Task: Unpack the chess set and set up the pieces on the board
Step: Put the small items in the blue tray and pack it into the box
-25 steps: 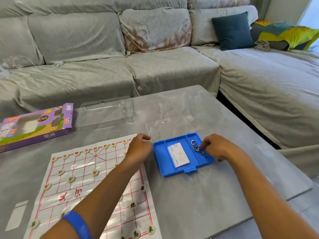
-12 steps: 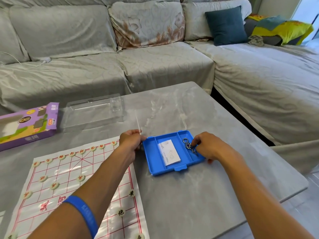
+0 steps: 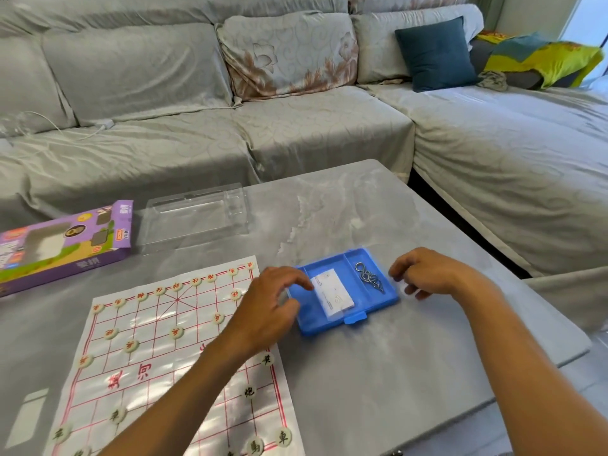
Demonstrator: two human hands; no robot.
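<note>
— What's in that flat blue plastic box point(image 3: 348, 324) on the grey table point(image 3: 394, 390)?

— Two compartments. The wide one holds a white paper card point(image 3: 334, 296); the narrow one on the right holds a tangle of metal rings and hooks point(image 3: 370, 278). There seems to be a clear lid shut over it, though the glare makes that hard to judge.

— And the hands?

— The left hand point(image 3: 266, 307) sits at the box's left edge, fingers bent, fingertips on the top near the card; I can't tell whether it grips anything. The right hand point(image 3: 424, 273) is just beside the right edge, fingers loosely curled, holding nothing.

— The chess set?

— The thin white sheet board with red grid lines point(image 3: 171, 363) lies flat left of the box. The round cream disc pieces point(image 3: 176, 332) stand on it, red characters along the far rows, dark ones near. Behind it, a clear moulded plastic tray point(image 3: 194, 218) and a purple cardboard carton point(image 3: 65, 245).
</note>
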